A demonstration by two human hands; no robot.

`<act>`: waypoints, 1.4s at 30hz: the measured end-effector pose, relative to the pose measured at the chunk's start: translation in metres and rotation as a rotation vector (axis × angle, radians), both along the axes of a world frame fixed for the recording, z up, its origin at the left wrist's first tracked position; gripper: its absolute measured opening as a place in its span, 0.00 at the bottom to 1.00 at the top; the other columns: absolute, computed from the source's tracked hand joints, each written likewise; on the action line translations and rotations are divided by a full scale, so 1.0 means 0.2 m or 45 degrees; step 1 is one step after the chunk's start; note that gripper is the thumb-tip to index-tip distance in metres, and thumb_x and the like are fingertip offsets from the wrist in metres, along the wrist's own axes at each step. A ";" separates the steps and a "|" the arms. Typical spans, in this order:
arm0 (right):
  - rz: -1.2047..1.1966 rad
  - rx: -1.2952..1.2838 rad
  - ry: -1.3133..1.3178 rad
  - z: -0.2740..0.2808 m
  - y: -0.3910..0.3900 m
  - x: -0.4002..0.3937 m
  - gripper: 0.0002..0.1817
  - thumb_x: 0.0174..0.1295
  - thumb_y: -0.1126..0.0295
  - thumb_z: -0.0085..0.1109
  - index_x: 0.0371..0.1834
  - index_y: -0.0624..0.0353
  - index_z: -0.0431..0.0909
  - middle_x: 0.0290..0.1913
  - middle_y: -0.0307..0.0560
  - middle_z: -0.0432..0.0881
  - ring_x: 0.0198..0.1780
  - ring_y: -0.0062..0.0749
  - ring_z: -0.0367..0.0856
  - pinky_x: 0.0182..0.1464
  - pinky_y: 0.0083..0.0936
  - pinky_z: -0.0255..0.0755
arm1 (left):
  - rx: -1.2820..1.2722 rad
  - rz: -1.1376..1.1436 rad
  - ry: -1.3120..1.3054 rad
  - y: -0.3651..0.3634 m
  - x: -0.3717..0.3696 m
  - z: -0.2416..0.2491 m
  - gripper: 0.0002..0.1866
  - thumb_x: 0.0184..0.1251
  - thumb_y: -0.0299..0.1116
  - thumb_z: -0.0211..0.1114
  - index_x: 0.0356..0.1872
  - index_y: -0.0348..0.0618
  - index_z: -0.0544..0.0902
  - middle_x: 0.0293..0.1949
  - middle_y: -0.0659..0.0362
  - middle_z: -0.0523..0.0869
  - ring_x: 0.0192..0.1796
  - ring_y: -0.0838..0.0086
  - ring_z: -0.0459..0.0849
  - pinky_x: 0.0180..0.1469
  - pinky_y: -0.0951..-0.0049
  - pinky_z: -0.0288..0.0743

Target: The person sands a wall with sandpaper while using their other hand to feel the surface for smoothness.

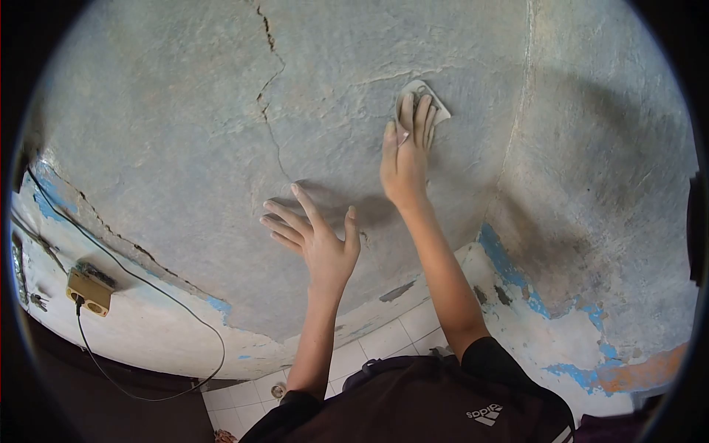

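Against the grey plastered wall (pixel 185 103), my right hand (pixel 406 166) presses a pale folded sheet of sandpaper (pixel 441 109) flat with its fingers, the thumb at the left edge. A corner of the sheet sticks out to the right of the fingertips. Lower and to the left, my left hand (pixel 325 251) has its fingers spread, palm toward the wall, and holds nothing. Its fingertips come close to the lower end of a thin crack (pixel 269 122) that runs down the plaster. Both hands look dusty.
A yellow socket block (pixel 89 290) with a plugged-in black cable (pixel 159 288) is at the left. Blue paint patches (pixel 502 258) flake at the wall's lower right, near an inner corner (pixel 523 96). White floor tiles (pixel 388 341) show below.
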State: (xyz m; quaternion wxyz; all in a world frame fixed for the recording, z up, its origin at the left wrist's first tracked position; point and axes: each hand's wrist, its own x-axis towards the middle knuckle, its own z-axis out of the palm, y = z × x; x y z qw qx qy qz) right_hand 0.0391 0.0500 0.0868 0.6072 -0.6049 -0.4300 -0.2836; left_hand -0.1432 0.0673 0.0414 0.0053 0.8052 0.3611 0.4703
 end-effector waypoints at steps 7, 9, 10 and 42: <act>-0.207 -0.518 -0.631 -0.36 -0.10 0.10 0.35 0.81 0.55 0.36 0.82 0.69 0.53 0.82 0.76 0.47 0.81 0.80 0.43 0.81 0.61 0.41 | -0.038 0.004 0.006 -0.07 0.23 -0.01 0.50 0.72 0.54 0.63 0.84 0.43 0.46 0.78 0.21 0.30 0.76 0.15 0.21 0.68 0.16 0.25; -0.169 -0.378 -0.582 -0.20 -0.09 0.21 0.35 0.81 0.55 0.36 0.82 0.68 0.52 0.83 0.73 0.48 0.81 0.78 0.43 0.81 0.61 0.40 | -0.036 0.002 0.014 -0.08 0.28 -0.02 0.49 0.73 0.54 0.63 0.84 0.43 0.47 0.78 0.22 0.30 0.76 0.15 0.21 0.68 0.15 0.25; -0.063 -0.233 -0.478 -0.05 -0.11 0.26 0.34 0.80 0.57 0.38 0.82 0.67 0.53 0.82 0.72 0.50 0.81 0.77 0.46 0.80 0.62 0.41 | -0.046 0.023 0.028 -0.09 0.31 -0.02 0.49 0.73 0.53 0.63 0.84 0.44 0.47 0.79 0.22 0.30 0.76 0.15 0.22 0.68 0.15 0.26; 0.105 -0.314 -0.387 0.11 -0.35 0.76 0.32 0.80 0.62 0.41 0.84 0.59 0.52 0.83 0.64 0.52 0.83 0.63 0.49 0.81 0.60 0.42 | -0.177 0.072 0.073 -0.40 0.73 -0.12 0.32 0.83 0.50 0.53 0.82 0.55 0.61 0.82 0.30 0.33 0.82 0.29 0.28 0.77 0.31 0.35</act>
